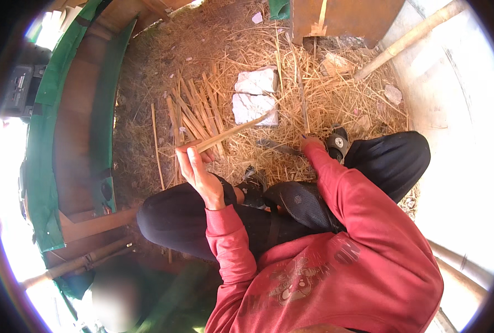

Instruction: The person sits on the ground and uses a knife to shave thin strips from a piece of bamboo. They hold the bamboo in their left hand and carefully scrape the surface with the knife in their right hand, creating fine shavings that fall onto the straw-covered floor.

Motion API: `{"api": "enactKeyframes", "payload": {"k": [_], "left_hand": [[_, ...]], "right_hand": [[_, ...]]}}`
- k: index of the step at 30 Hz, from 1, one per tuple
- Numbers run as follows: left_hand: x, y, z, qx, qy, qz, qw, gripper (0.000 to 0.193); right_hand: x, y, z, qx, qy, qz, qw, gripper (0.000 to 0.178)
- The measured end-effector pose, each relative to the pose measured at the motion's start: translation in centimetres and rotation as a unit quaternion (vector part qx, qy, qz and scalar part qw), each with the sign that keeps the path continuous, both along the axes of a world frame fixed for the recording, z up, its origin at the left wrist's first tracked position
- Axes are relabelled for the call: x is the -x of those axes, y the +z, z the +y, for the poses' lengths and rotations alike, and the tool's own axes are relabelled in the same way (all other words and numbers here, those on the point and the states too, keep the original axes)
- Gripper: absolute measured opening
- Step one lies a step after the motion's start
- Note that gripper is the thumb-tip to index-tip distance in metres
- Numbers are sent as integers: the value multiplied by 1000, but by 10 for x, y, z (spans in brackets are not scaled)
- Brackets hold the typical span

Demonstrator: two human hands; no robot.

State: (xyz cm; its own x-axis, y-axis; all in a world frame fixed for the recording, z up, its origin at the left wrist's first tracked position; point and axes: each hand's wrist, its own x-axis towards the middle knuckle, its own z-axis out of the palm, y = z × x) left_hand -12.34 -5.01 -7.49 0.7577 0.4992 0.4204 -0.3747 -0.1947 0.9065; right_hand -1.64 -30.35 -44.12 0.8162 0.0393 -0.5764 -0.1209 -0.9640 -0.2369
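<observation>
In the head view, your left hand (201, 178) is raised in front of your left knee, thumb and fingers pinching the pale wood strip (236, 132) close to its near end, with the palm partly open below the grip. The strip slants up and to the right from your fingers, and its tapered far end lies over the lower of two white blocks (252, 109); you cannot tell from here whether it touches the block. Your right hand (313, 145) is lower and further right, just beside a shoe (337, 142), its fingers curled closed around the near end of a long, slim dark piece (302, 97) that points away from you across the straw (349, 97). The curled fingers hide that end, so you cannot tell how it is shaped there. Just left of this hand, a flat dark piece (280, 147) lies on the straw, too unclear to identify. To the left of the blocks, beyond your left hand, a loose pile of split strips (198, 108) is fanned out on the ground. Your two hands are well apart, each with its own piece.
</observation>
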Motion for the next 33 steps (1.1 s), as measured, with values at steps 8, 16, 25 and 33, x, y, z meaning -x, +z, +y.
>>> {"api": "enactKeyframes", "payload": {"k": [8, 16, 25, 33], "left_hand": [[10, -7, 11, -6, 34, 26, 999, 28], [7, -5, 0, 7, 28, 19, 999, 28], [17, -4, 15, 9, 47, 14, 999, 28], [12, -4, 15, 65, 34, 16, 997, 26]], "right_hand": [[15, 243, 75, -198, -57, 36, 978, 66], [13, 203, 118, -285, 11, -72, 956, 57], [-14, 106, 135, -158, -13, -95, 983, 58], [-18, 177, 116, -358, -41, -60, 931, 40]]}}
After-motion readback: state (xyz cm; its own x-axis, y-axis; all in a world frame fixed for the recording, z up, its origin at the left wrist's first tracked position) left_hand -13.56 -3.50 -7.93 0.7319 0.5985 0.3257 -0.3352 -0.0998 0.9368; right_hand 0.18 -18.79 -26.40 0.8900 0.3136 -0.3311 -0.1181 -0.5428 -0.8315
